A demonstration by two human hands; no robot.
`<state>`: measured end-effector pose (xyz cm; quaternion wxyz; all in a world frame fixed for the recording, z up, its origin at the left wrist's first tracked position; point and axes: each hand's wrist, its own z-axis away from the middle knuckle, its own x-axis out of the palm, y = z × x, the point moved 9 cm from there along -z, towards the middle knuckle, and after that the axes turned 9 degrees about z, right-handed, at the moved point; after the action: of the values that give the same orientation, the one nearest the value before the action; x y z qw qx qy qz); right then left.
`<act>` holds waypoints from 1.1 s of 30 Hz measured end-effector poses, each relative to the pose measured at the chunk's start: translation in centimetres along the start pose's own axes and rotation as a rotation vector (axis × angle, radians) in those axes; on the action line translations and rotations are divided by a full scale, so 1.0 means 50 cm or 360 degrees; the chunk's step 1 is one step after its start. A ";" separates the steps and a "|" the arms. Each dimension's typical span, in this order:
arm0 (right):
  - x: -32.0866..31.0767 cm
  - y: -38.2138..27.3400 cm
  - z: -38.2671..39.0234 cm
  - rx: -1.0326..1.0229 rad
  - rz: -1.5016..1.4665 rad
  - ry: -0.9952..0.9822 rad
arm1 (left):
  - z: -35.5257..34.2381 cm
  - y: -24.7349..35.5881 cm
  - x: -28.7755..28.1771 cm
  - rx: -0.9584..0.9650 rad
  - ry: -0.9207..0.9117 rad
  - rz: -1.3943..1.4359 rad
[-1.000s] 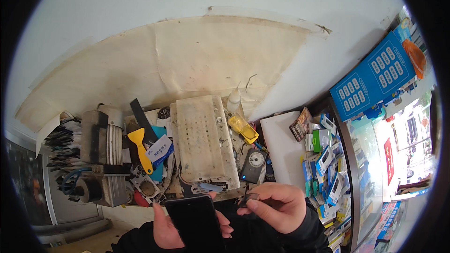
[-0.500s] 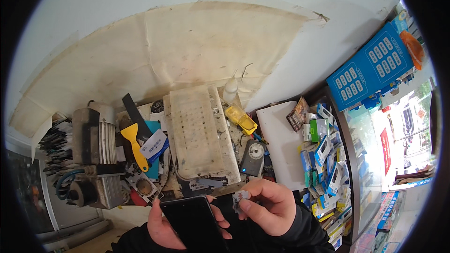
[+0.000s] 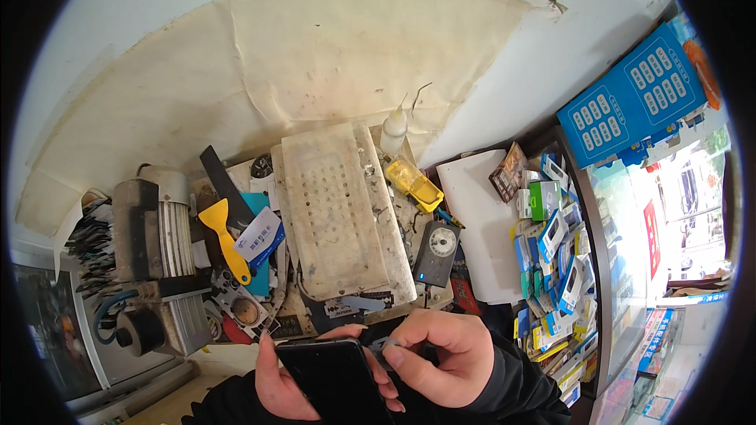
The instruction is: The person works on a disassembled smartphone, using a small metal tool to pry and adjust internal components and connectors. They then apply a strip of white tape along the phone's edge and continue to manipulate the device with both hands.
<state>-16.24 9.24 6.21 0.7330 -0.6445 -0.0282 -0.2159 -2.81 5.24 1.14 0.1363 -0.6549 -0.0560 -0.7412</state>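
Observation:
My left hand [image 3: 279, 384] is closed round a black smartphone [image 3: 335, 382], thumb along one long side and fingertips on the other. The phone is tilted, its dark screen upward and its lower end cut off by the picture's edge. Between thumb and forefinger my right hand [image 3: 445, 354] pinches a thin grey razor blade [image 3: 379, 344]. The blade is at the phone's upper right edge; whether it touches the phone I cannot tell. My right fingers cover part of it.
Ahead lies a worn, perforated pale plate [image 3: 335, 212]. To its left are a yellow scraper [image 3: 227, 244], a white-and-blue card [image 3: 257, 236] and a grey machine [image 3: 161, 260]. Rightward stand a squeeze bottle [image 3: 394, 130], a dial box [image 3: 438, 253] and piled small packages [image 3: 551, 267].
My right hand has brought the razor blade left to the phone's edge and turned it, so less of its face shows. The phone has shifted slightly right. The view has tilted a little.

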 end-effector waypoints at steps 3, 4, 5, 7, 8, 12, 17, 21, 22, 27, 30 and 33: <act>-0.002 -0.002 -0.002 -0.0064 0.0155 0.0025 | 0.010 0.008 -0.017 0.0010 0.0121 -0.0095; -0.003 -0.005 -0.003 -0.0096 0.0204 0.0039 | 0.016 0.013 -0.025 0.0025 0.0193 -0.0124; -0.004 -0.009 -0.004 -0.0131 0.0227 0.0054 | 0.021 0.017 -0.032 0.0043 0.0264 -0.0154; -0.004 -0.019 -0.006 -0.0196 0.0345 0.0059 | 0.028 0.026 -0.043 0.0035 0.0387 -0.0305; -0.004 -0.025 -0.007 -0.0231 0.0373 0.0060 | 0.029 0.026 -0.044 0.0034 0.0399 -0.0309; -0.005 -0.036 -0.012 -0.0284 0.0487 0.0012 | 0.022 0.018 -0.037 0.0049 0.0329 -0.0156; -0.001 -0.024 -0.014 -0.0268 0.0093 0.0040 | 0.018 0.012 -0.036 0.0045 0.0298 -0.0027; -0.001 -0.038 -0.014 -0.0431 0.0300 0.0027 | 0.015 0.010 -0.038 0.0007 0.0287 -0.0008; -0.004 -0.042 -0.013 -0.0452 0.0359 0.0019 | 0.016 0.010 -0.042 0.0031 0.0311 -0.0026; -0.006 -0.055 -0.014 -0.0563 0.0461 0.0024 | 0.028 0.020 -0.060 0.0079 0.0463 -0.0222; -0.007 -0.053 -0.009 -0.0513 0.0482 0.0042 | 0.030 0.023 -0.066 0.0084 0.0475 -0.0268; -0.007 -0.054 -0.003 -0.0511 0.0545 0.0044 | 0.028 0.019 -0.066 0.0099 0.0457 -0.0252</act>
<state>-17.55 9.01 8.60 0.6472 -0.7452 0.1264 -0.0988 -0.87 5.11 -2.01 0.1042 -0.5313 -0.1102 -0.8335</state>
